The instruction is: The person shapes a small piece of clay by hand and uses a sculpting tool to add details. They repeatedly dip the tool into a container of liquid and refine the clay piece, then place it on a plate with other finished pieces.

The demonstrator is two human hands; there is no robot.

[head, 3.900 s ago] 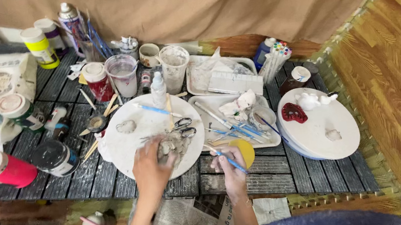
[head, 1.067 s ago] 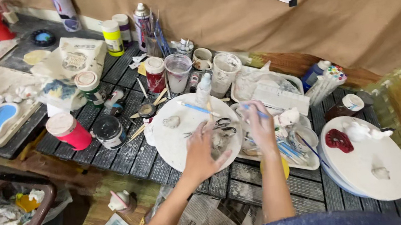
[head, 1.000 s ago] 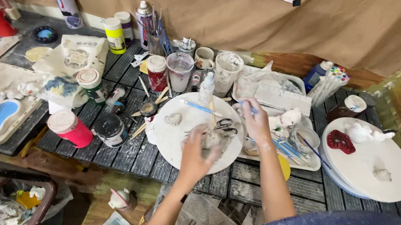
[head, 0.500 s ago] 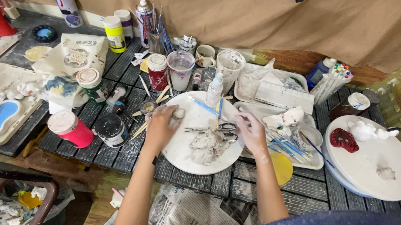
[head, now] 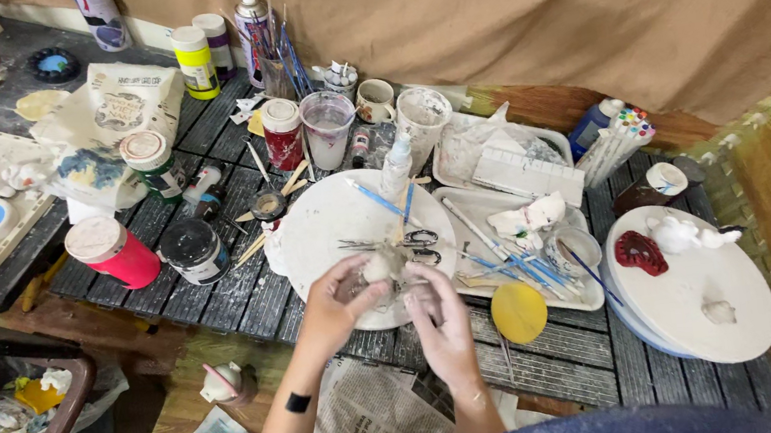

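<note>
My left hand [head: 335, 302] and my right hand [head: 438, 322] meet over the near edge of a round white plate [head: 323, 219] on a dark slatted table. Both sets of fingers pinch a small lump of pale clay [head: 378, 267] between them. Scissors [head: 412, 239] and blue-handled tools [head: 382, 199] lie on the plate just beyond the clay. A black band sits on my left forearm.
A white tray [head: 476, 206] with brushes and clay scraps lies to the right, a yellow disc [head: 519, 311] beside it. A round board [head: 704, 296] holds a red piece and white figures. Paint jars, cups and a pink-bodied jar [head: 115, 253] stand left and behind. Newspaper [head: 380, 420] covers the floor.
My left hand came back from the plate's far left side to its near edge. Both hands closed together on the clay lump. The view shifted slightly.
</note>
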